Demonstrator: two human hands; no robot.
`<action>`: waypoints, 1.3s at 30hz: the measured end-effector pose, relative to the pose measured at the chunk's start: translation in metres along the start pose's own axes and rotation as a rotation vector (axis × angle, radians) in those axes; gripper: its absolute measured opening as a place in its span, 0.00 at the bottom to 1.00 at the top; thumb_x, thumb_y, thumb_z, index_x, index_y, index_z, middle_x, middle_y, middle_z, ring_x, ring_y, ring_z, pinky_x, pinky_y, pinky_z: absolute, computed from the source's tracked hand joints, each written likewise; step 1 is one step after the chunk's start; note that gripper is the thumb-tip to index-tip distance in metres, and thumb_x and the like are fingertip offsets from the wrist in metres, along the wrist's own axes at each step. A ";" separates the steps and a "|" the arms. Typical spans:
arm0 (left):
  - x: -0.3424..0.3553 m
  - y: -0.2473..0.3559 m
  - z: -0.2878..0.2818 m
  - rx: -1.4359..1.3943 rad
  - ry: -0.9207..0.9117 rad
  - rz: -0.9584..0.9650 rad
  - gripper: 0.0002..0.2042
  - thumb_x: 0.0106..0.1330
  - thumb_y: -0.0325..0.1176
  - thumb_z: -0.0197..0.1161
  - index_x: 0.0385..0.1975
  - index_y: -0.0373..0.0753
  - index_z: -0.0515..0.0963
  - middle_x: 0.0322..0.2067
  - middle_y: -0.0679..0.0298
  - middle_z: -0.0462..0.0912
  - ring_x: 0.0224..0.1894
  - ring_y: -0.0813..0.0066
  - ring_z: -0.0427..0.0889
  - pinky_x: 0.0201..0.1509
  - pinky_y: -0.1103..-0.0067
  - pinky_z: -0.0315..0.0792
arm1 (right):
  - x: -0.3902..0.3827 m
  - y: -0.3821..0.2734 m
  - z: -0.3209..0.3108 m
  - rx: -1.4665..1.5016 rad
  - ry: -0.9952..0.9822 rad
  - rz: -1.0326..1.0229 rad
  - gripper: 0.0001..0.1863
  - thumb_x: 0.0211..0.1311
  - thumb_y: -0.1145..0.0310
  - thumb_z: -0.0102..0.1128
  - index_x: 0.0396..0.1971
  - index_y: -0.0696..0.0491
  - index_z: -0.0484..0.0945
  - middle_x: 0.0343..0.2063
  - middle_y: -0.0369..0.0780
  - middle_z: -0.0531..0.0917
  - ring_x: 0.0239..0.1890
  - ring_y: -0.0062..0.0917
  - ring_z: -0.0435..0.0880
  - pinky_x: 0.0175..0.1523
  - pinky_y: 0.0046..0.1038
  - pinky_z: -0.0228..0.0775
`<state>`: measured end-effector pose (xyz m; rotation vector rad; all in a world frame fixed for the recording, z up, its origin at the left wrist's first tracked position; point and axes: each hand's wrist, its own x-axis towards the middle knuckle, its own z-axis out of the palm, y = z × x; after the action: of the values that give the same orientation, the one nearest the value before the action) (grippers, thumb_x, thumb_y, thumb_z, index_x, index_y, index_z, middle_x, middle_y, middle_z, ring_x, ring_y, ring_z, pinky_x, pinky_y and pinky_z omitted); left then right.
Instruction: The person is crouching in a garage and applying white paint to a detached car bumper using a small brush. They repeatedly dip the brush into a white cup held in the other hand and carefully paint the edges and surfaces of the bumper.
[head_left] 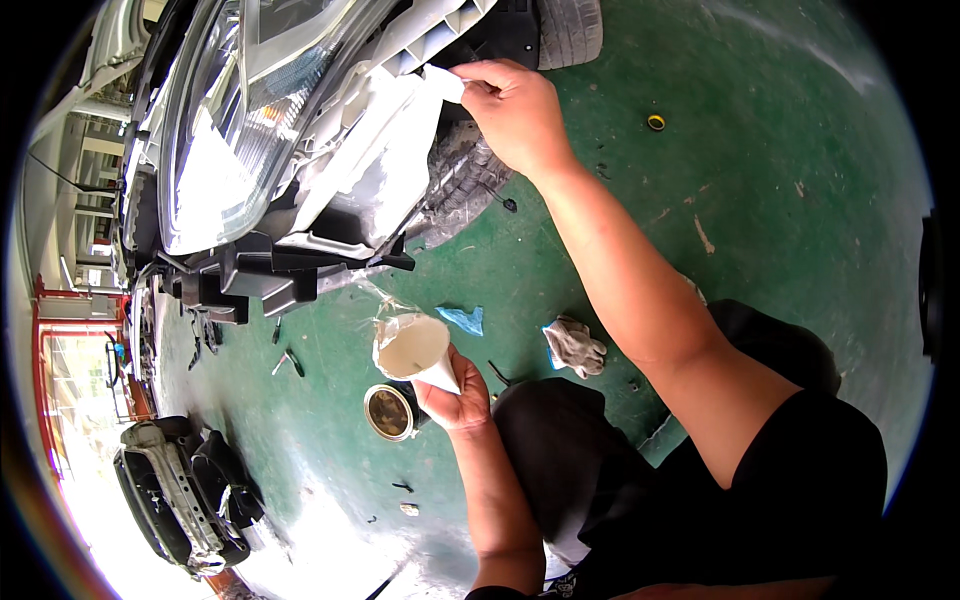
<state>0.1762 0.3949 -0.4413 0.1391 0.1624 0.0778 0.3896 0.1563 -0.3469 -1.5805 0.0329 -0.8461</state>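
My left hand point(458, 398) is wrapped round a white, tapered paper cup point(412, 350) with a ragged rim, tilted so its pale inside shows. My right hand point(518, 112) is raised and pinches a small flat white piece point(446, 85), either a sheet or a spreader; I cannot tell which. That piece lies against the edge of the car's whitish body panel point(372, 170), beside the wheel opening. Left of the panel is the large clear headlight point(235, 140). Below the cup, an open round tin point(390, 412) with brownish contents stands on the floor.
On the green floor point(720, 200) lie a work glove point(575, 347), a blue scrap point(463, 319), pliers point(289, 362) and a yellow tape roll point(656, 122). Black brackets point(265, 275) jut from the car's front. A removed bumper point(175, 495) lies at lower left.
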 end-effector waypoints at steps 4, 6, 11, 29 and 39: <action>0.004 0.006 -0.014 0.080 -0.041 0.000 0.16 0.77 0.35 0.50 0.57 0.34 0.72 0.45 0.59 0.80 0.28 0.78 0.72 0.13 0.85 0.55 | -0.001 -0.003 0.001 0.059 -0.069 0.123 0.12 0.62 0.71 0.60 0.42 0.55 0.88 0.36 0.45 0.88 0.36 0.34 0.87 0.44 0.30 0.77; 0.004 0.007 -0.017 0.097 -0.013 0.018 0.15 0.77 0.35 0.50 0.57 0.35 0.72 0.45 0.59 0.81 0.28 0.78 0.72 0.13 0.85 0.55 | 0.002 -0.001 0.004 0.101 -0.077 0.135 0.12 0.62 0.71 0.59 0.43 0.54 0.88 0.37 0.45 0.88 0.36 0.33 0.87 0.45 0.29 0.77; 0.006 0.005 -0.020 0.121 -0.064 -0.006 0.15 0.77 0.35 0.50 0.57 0.34 0.72 0.45 0.59 0.80 0.28 0.79 0.72 0.13 0.86 0.55 | 0.008 0.006 0.010 0.061 -0.123 0.130 0.13 0.66 0.72 0.61 0.48 0.56 0.87 0.34 0.37 0.90 0.33 0.14 0.82 0.40 0.21 0.74; -0.008 0.002 0.007 0.016 -0.006 0.004 0.09 0.78 0.33 0.47 0.45 0.34 0.71 0.32 0.63 0.71 0.25 0.75 0.62 0.18 0.82 0.56 | -0.039 0.005 0.024 -0.015 0.230 -0.134 0.13 0.65 0.79 0.65 0.49 0.54 0.87 0.43 0.36 0.84 0.35 0.16 0.82 0.40 0.19 0.75; -0.012 0.014 0.001 0.018 0.012 0.036 0.08 0.78 0.33 0.48 0.41 0.34 0.71 0.29 0.64 0.69 0.24 0.76 0.61 0.19 0.82 0.56 | -0.053 -0.003 0.042 0.159 0.297 -0.017 0.12 0.63 0.78 0.65 0.46 0.54 0.86 0.41 0.39 0.83 0.31 0.20 0.82 0.38 0.23 0.77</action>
<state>0.1640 0.4077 -0.4365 0.1596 0.1730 0.1133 0.3719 0.2186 -0.3686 -1.2988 0.1614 -1.0656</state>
